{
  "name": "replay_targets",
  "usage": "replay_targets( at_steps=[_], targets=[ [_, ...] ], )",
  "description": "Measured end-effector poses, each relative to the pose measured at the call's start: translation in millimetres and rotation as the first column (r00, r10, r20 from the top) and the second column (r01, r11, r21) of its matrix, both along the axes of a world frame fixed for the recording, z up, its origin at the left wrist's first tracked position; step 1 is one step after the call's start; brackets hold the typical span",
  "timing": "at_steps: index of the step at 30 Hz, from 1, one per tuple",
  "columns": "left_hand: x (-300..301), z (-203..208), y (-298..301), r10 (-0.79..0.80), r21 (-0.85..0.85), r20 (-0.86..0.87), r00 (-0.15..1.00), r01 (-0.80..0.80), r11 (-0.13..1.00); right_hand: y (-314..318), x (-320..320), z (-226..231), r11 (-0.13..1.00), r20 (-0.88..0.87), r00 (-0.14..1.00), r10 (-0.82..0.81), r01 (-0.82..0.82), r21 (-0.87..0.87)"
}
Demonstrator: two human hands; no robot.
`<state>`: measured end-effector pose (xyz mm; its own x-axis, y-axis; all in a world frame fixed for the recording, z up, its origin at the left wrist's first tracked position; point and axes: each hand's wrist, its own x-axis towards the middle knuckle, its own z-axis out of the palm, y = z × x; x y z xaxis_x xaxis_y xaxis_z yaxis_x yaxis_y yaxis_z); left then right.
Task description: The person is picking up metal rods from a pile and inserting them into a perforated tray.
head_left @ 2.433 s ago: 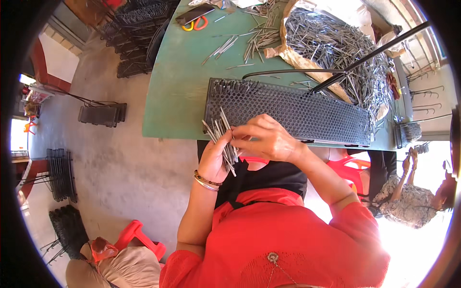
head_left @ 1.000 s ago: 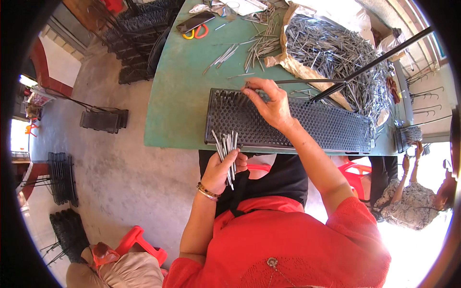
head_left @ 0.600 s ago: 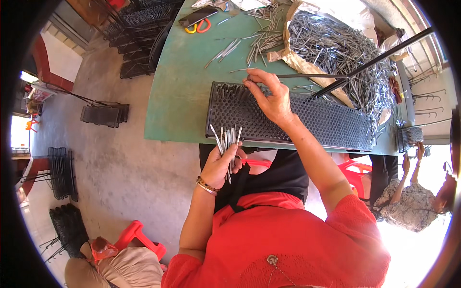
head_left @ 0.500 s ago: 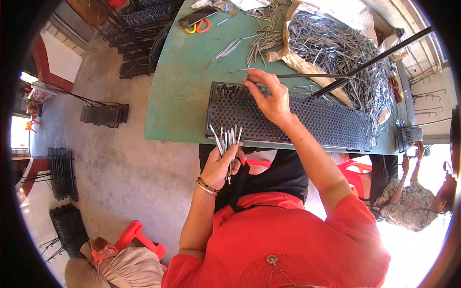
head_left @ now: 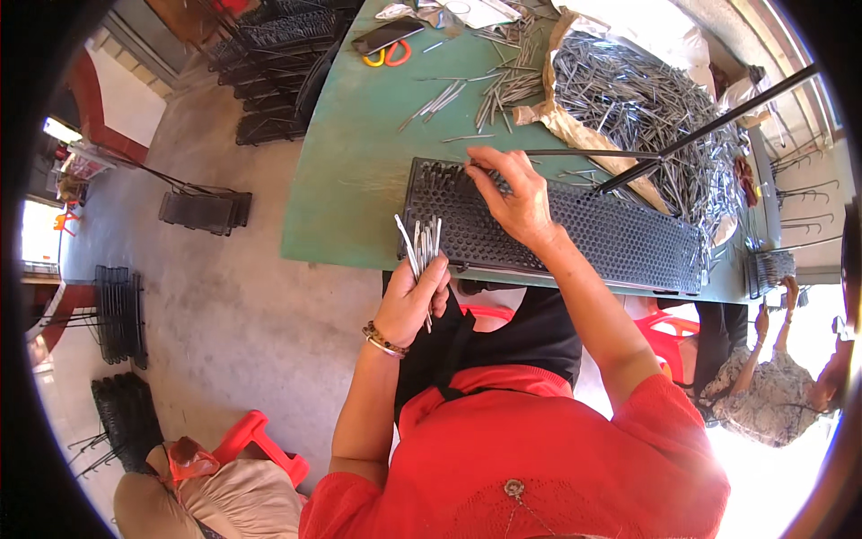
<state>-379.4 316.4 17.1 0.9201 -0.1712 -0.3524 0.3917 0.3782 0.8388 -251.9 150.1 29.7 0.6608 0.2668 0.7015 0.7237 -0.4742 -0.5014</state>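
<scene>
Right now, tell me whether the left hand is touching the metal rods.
Touching. The head view shows the left hand wrapped around the metal rods.

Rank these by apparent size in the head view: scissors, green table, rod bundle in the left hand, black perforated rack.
1. Green table
2. Black perforated rack
3. Rod bundle, partly hidden by the left hand
4. Scissors, mainly the handles showing

No lettering, number, label or sign can be read anywhere in view.
</scene>
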Motion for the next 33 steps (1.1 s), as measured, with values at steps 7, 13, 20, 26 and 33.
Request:
replay_targets(
  at_steps=[7,13,20,26,33],
  targets=[
    [50,5,42,0.269,0.24,0.608,0.747,-0.496,0.835,2,2,-2,0.986,0.098,0.991,0.09,-0.075,-0.149],
    [94,-73,114,0.148,0.732,0.625,0.767,-0.641,0.231,10,-3,-4,0.989,0.104,0.991,0.081,-0.067,-0.131],
    [92,-111,114,0.171,0.67,0.671,0.721,-0.689,0.277,8,-7,-10,0.997,0.017,1.0,-0.023,0.024,-0.072],
    [81,-71,111,0.312,0.558,0.518,0.796,-0.591,0.583,5,-6,-10,0.997,-0.026,1.0,-0.014,0.012,-0.079],
    [36,-9,54,0.039,0.52,0.397,0.917,-0.259,0.814,9,-17,15,0.997,-0.178,0.981,0.079,-0.077,0.017]
  ],
)
